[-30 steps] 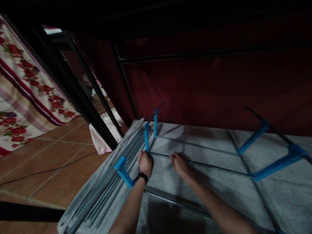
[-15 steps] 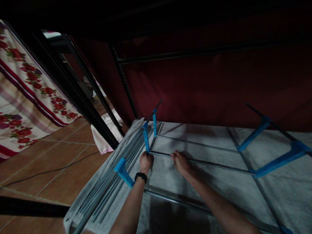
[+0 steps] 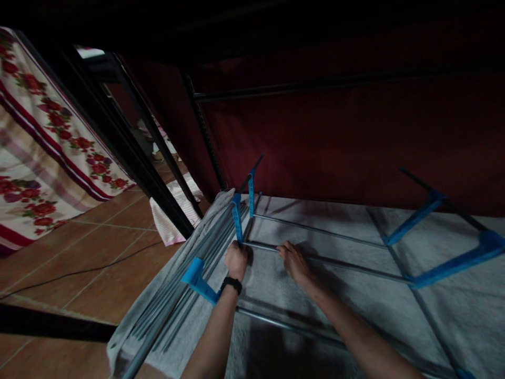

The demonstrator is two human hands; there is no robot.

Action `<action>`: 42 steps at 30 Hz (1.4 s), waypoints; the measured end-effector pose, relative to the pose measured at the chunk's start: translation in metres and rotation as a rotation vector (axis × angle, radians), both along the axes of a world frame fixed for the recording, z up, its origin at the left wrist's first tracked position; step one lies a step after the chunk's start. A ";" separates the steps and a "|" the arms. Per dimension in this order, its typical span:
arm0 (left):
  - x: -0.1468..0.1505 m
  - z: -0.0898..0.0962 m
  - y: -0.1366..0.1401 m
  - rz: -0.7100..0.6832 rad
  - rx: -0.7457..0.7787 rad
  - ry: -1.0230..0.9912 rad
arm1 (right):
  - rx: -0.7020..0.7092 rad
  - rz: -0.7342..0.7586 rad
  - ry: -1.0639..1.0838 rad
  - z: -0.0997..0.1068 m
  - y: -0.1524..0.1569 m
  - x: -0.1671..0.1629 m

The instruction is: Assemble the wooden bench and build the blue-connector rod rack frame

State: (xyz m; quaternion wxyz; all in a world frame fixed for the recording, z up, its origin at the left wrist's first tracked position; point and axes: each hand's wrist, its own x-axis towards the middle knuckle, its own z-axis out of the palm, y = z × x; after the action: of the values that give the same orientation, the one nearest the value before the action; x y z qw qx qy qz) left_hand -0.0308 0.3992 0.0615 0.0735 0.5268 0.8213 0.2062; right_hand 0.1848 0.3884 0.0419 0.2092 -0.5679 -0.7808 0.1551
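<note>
A rack frame of grey metal tubes with blue plastic brackets lies before me on a grey blanket. My left hand (image 3: 235,260), with a black band at the wrist, is closed around the lower end of an upright blue bracket (image 3: 237,221). My right hand (image 3: 294,261) holds the middle metal tube (image 3: 355,267) a short way right of that bracket, its fingers curled over the tube. Nearer to me, another blue bracket (image 3: 199,281) sticks out beside my left wrist. Larger blue brackets (image 3: 453,263) stand slanted at the frame's right end.
Several loose grey tubes (image 3: 173,300) lie side by side along the left edge of the blanket (image 3: 315,210). Black metal posts (image 3: 134,168) rise at the left, and a dark red curtain (image 3: 335,147) hangs behind. A cable (image 3: 79,272) runs across the tiled floor.
The left end of the frame, with its upright blue brackets, has risen slightly along with my left hand. My right hand stays on the same tube. The view has shifted a little.
</note>
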 end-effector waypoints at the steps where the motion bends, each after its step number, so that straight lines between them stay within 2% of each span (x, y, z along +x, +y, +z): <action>1: 0.002 0.001 -0.001 0.000 0.001 -0.006 | -0.003 -0.004 0.016 -0.001 0.000 0.002; 8: 0.018 -0.012 -0.006 -0.046 -0.015 -0.067 | -0.035 0.025 0.081 -0.010 -0.005 0.014; 15: 0.019 -0.027 -0.008 -0.076 0.051 -0.007 | -0.039 0.020 0.060 -0.017 -0.007 0.014; 26: 0.019 -0.049 -0.003 -0.128 0.099 0.117 | -0.049 -0.004 0.015 -0.016 -0.009 0.011; 33: 0.017 -0.048 -0.002 -0.148 0.068 0.161 | -0.034 -0.007 0.073 -0.025 -0.010 0.006; 37: 0.017 -0.044 -0.003 -0.182 0.054 0.196 | -0.059 -0.049 0.118 -0.019 -0.011 0.006; 42: 0.012 -0.049 0.001 -0.184 0.072 0.253 | 0.006 -0.013 0.081 -0.012 -0.007 0.008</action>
State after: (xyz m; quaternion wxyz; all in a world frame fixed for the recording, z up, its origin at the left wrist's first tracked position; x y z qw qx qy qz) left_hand -0.0190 0.4002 0.0128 -0.0310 0.6238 0.7644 0.1599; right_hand 0.1931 0.3811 0.0299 0.2433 -0.5655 -0.7686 0.1741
